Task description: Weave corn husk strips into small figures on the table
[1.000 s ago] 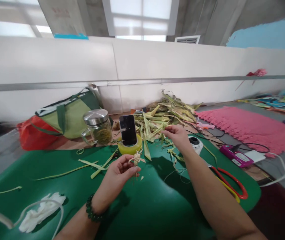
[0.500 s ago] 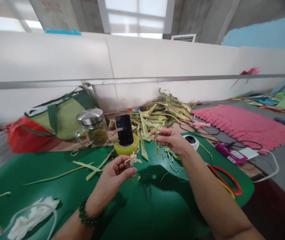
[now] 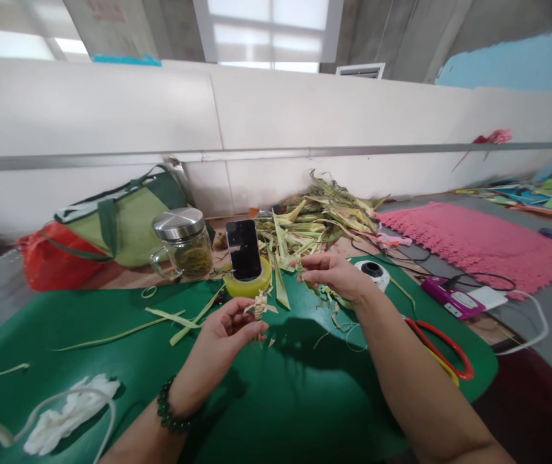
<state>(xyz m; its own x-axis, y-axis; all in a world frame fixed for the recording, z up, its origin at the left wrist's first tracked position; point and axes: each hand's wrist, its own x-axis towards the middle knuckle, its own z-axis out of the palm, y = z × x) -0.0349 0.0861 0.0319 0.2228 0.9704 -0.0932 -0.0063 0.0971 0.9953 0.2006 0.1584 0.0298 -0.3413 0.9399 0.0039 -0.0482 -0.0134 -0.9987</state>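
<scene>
My left hand [image 3: 231,332], a dark bead bracelet at its wrist, pinches a small woven husk figure [image 3: 259,308] between thumb and fingers. Pale strips stick out at the figure's sides, and thin strands hang below it. Farther up and to the right, my right hand [image 3: 334,276] is closed on a small green plaited leaf piece [image 3: 301,269], partly hidden by the fingers. Both pieces are held above the green table [image 3: 295,399], apart from each other. Behind them a phone [image 3: 244,250] leans upright on a roll of yellow tape [image 3: 244,287].
A heap of corn husks [image 3: 327,209] lies at the back. A lidded glass mug [image 3: 184,248] stands left. Red-handled scissors [image 3: 443,348], a white round device [image 3: 374,274] and a purple power strip [image 3: 453,298] are right. Crumpled tissue [image 3: 73,412] lies front left.
The view has shifted slightly, so the scene sits a little farther right. The green piece in my right hand has tilted and moved slightly left; my left hand keeps its hold.
</scene>
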